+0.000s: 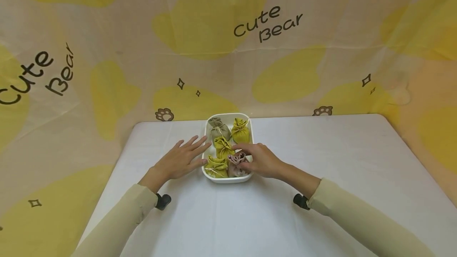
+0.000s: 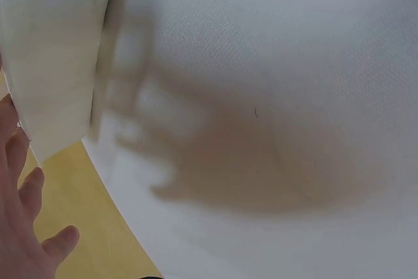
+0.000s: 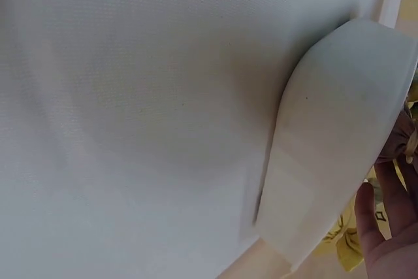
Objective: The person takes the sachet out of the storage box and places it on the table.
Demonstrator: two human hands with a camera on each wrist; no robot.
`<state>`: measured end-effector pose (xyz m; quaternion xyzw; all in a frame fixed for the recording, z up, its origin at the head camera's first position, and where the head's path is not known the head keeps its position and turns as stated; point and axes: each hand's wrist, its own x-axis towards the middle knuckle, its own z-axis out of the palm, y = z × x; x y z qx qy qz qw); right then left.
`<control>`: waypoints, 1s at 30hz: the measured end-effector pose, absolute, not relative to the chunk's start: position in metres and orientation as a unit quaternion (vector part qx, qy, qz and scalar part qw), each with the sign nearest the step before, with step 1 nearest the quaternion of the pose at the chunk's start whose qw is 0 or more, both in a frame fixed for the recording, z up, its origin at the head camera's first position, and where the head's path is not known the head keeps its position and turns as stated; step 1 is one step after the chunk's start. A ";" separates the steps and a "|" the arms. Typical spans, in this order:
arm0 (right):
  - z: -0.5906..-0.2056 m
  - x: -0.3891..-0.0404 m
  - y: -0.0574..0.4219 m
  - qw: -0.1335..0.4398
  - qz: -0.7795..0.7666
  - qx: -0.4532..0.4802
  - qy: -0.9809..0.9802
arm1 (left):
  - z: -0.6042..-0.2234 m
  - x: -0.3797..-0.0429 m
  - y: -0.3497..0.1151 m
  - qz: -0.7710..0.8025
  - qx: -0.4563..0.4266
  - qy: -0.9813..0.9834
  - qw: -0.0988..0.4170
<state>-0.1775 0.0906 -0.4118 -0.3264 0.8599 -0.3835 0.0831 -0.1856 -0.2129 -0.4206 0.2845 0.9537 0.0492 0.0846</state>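
Pink pouch (image 1: 233,167) judged light, soft; best pinched at gathered neck (image 1: 237,158). Left hand (image 1: 180,160) spread, nothing held; right hand (image 1: 265,161) placed at pouch, grip indeterminable.

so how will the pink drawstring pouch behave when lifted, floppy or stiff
The pink drawstring pouch will probably crumple where gripped, as its cloth top is gathered and creased. Its rounded body suggests a filling, so it may not hang fully limp. Sitting in a near corner of the white tray, it seems unlikely to roll far.
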 end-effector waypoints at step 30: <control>-0.368 -0.187 0.105 -0.010 -0.391 -0.346 0.853 | -0.423 -0.187 -0.214 0.054 0.288 0.952 0.086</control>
